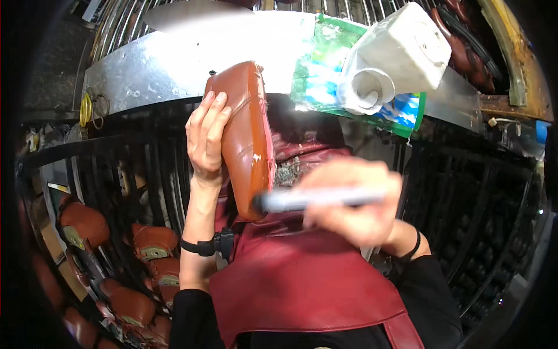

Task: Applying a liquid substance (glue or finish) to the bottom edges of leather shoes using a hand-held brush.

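Note:
A brown leather shoe (239, 134) stands lengthwise in front of me, one end over the bright metal counter and the other toward my lap. Its right edge shows a pink strip, and the leather near it shines. My left hand (207, 136) grips it from the left side, fingers on the leather and thumb hidden. My right hand (357, 200), smeared by motion, is closed round a pale stick-shaped tool (314, 199) with a dark tip. That tip meets the near end of the shoe; blur hides what kind of tool it is.
A white plastic container (401, 46) with a round mouth lies tilted on a green and blue sheet (317, 64) on the metal counter (133, 78). Several brown shoes (131, 302) sit on a rack at lower left. Dark metal bars flank me. A dark red apron (308, 285) covers my lap.

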